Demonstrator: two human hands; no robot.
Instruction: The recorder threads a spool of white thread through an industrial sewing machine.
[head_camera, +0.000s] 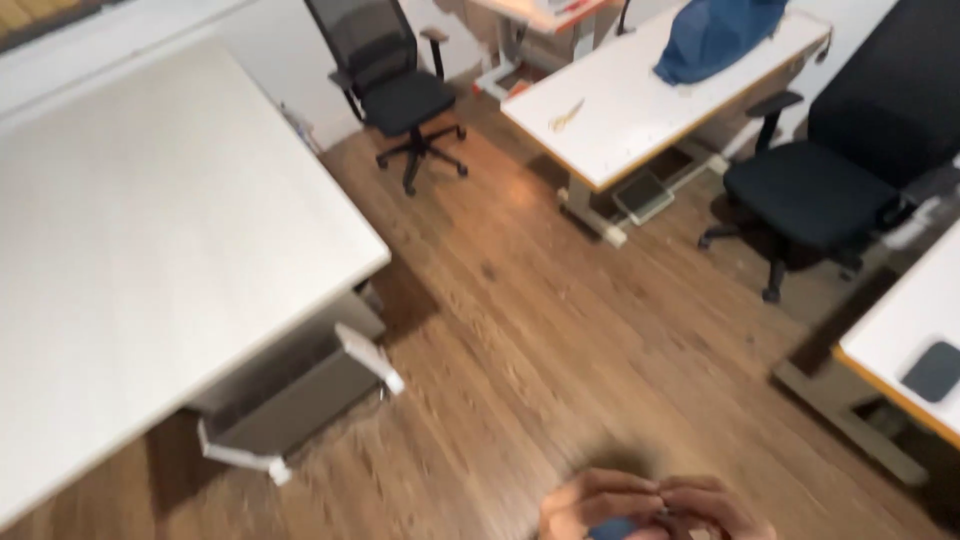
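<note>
Both hands are seen at the bottom edge of the frame, cut off by it and blurred. The left hand (592, 503) and the right hand (712, 505) are held close together, fingers curled inward and the fingertips meeting at the middle, where a small blue object (612, 528) is pinched between them; only a sliver of it is visible, and its kind cannot be told. Whether both hands grip it or only one cannot be told with certainty. The hands are held over a brown wooden floor (520, 330), well apart from all furniture. To the left, a large white table (150, 230) is noted, with grey-and-white parts of its frame visible beneath its near edge. Across the floor, at upper right, a second white table with an orange edge (640, 110) is recorded; a blue bag (715, 35) rests on its far end and a small pale item (566, 115) lies near its front corner. A black office chair (395, 85) stands at the top of the view, and another black chair (820, 180) stands at the right. At the right edge, a third table (900, 335) with a dark pad (935, 370) on it is partly seen.
</note>
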